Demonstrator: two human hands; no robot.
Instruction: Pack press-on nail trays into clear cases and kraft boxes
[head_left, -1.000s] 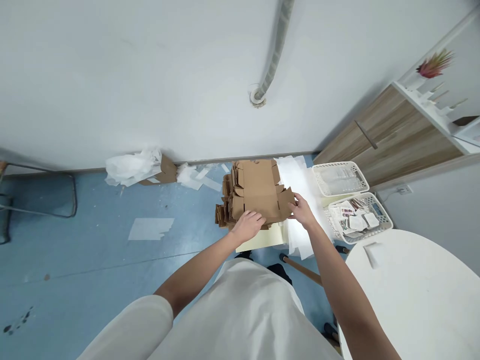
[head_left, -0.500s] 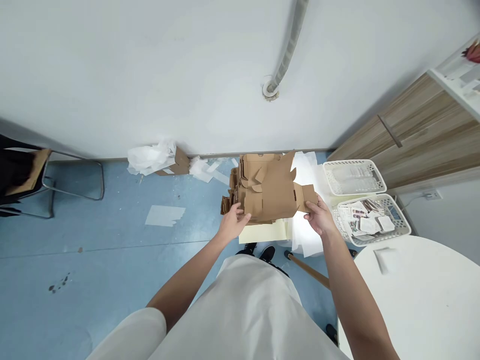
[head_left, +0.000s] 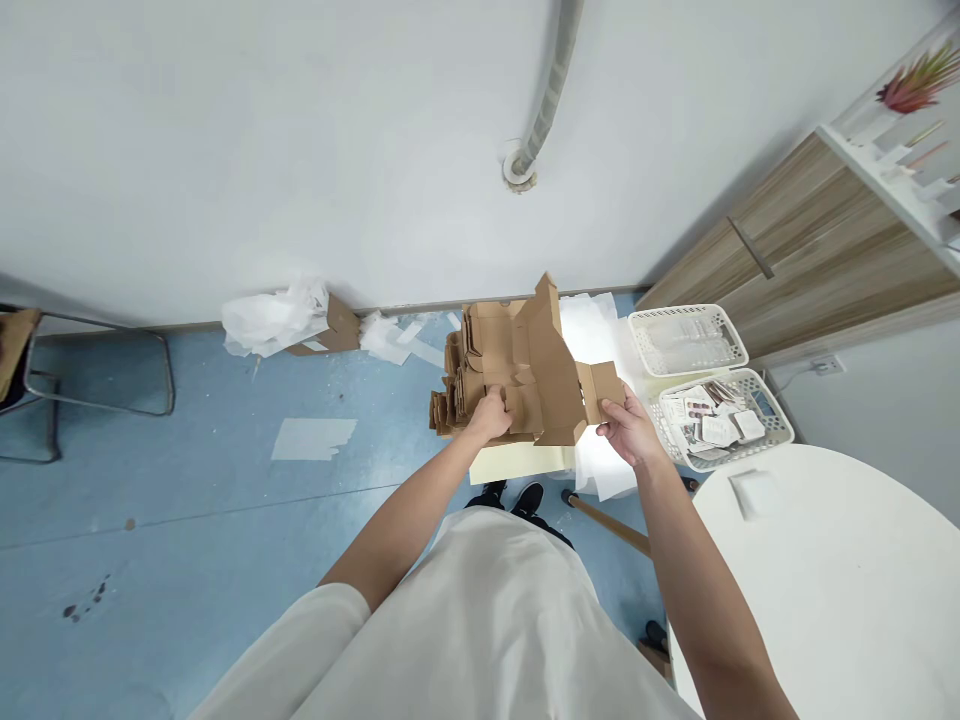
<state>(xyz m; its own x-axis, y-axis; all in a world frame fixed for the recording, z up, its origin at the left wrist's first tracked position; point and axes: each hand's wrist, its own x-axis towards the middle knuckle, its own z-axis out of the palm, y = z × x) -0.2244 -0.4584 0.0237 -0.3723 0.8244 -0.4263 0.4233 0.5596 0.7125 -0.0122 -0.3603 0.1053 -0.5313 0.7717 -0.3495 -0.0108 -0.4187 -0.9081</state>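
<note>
An unfolded brown cardboard box is partly lifted and tilted, its large panel standing up at an angle. My right hand grips its small end flap at the right, thumb on top. My left hand is closed against the cardboard at the box's left side. Its fingertips are partly hidden, so what they pinch does not show. Beneath and to the left lies a pile of flattened cardboard boxes, stacked unevenly. A pale yellow surface shows under the pile's near edge.
White sheets lie right of the pile. Beyond them are a white basket and another basket holding small cards and packets. A round white table stands at the near right. Crumpled white wrapping lies by the wall.
My left hand has moved from the pile's left edge inward onto the cardboard. The held box has tilted up more steeply, with my right hand still on its flap. The view has shifted slightly.
</note>
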